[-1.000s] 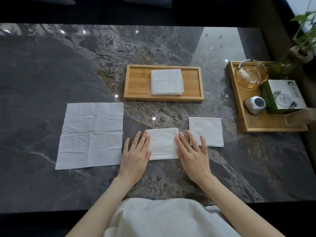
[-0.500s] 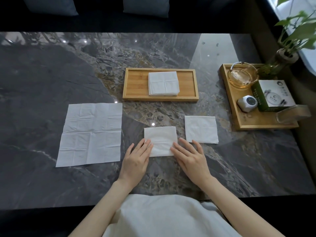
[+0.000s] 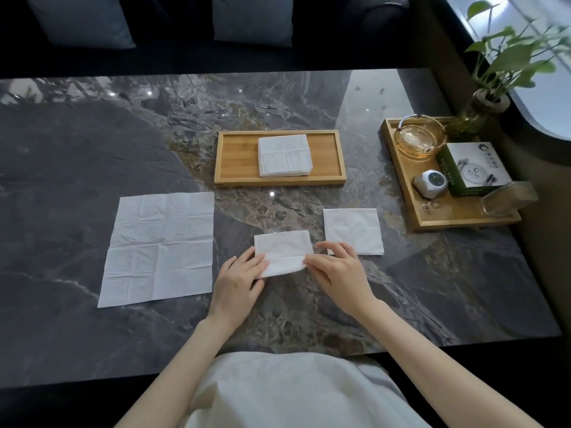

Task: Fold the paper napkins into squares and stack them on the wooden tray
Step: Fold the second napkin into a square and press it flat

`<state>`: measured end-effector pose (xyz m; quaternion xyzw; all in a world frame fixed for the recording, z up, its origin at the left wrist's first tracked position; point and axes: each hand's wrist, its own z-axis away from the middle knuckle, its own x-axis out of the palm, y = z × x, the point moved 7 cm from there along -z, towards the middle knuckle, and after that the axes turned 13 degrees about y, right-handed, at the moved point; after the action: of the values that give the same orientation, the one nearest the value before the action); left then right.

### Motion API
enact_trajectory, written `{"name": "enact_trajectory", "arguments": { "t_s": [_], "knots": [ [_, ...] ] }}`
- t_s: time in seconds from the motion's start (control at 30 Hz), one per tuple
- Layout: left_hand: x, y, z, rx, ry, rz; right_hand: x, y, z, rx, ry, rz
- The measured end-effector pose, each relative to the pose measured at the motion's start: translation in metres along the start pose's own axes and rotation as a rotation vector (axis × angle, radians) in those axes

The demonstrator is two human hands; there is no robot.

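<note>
A folded white napkin (image 3: 282,250) lies on the dark marble table in front of me, its near edge lifted off the surface. My left hand (image 3: 239,278) pinches its near left corner and my right hand (image 3: 338,271) pinches its near right corner. Just to the right lies another folded square napkin (image 3: 353,231). A large unfolded napkin (image 3: 160,247) is spread flat at the left. Beyond them stands the wooden tray (image 3: 238,157) with a stack of folded napkins (image 3: 284,155) in its middle.
A second wooden tray (image 3: 432,220) at the right edge holds a glass ashtray (image 3: 418,140), a small white device (image 3: 431,183), a green and white box (image 3: 472,168) and a clear holder (image 3: 508,197). A potted plant (image 3: 491,84) stands behind it. Cushions lie beyond the table.
Both hands slid from lying flat beside the middle napkin to its near corners and lifted its near edge. The camera view rose, showing more of the far side.
</note>
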<state>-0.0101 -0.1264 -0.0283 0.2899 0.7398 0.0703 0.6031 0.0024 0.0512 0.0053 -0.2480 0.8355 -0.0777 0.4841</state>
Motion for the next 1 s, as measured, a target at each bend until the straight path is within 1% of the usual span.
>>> {"name": "enact_trajectory", "arguments": {
  "t_s": [0.27, 0.47, 0.6, 0.8, 0.9, 1.0],
  "knots": [
    [-0.002, -0.002, -0.015, 0.054, -0.008, -0.090, 0.013, 0.005, -0.002, 0.018, -0.175, 0.031],
    [-0.004, -0.008, -0.030, 0.068, -0.034, -0.154, 0.022, 0.006, -0.016, 0.031, -0.176, 0.048],
    [-0.003, -0.014, -0.040, 0.040, -0.049, -0.154, 0.027, 0.008, -0.027, 0.044, -0.176, 0.087],
    [0.003, -0.017, -0.047, 0.025, -0.132, -0.166, 0.033, 0.010, -0.031, 0.056, -0.242, 0.104],
    [0.003, -0.019, -0.040, 0.028, -0.162, -0.150, 0.031, 0.007, -0.030, 0.029, -0.226, 0.113],
    [0.002, -0.020, -0.037, 0.007, -0.207, -0.103, 0.032, 0.007, -0.030, 0.048, -0.243, 0.121]
  ]
}}
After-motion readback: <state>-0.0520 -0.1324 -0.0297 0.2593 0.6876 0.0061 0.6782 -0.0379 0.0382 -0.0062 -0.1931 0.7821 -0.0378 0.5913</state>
